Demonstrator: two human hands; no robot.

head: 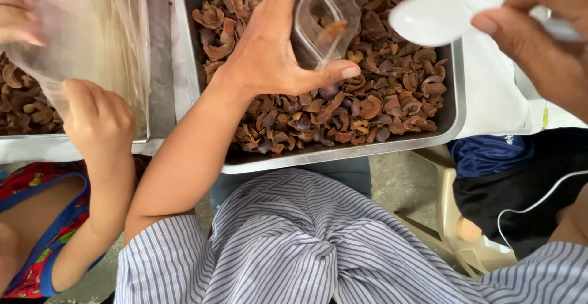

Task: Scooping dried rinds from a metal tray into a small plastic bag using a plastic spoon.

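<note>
Left hand (275, 46) pinches a small clear plastic bag (321, 19) between thumb and fingers, directly above the metal tray (456, 114) of brown dried pieces (380, 102). Right hand (545, 40), past the tray's right rim, grips a white plastic spoon (432, 17) whose bowl hovers over the tray, just beside the bag.

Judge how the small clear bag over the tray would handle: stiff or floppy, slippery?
Probably floppy: the small clear bag creases where the left hand pinches it. Likely light, with only a few brown pieces inside. Its glossy film may be slippery, so a pinch at the rim seems safest.
</note>
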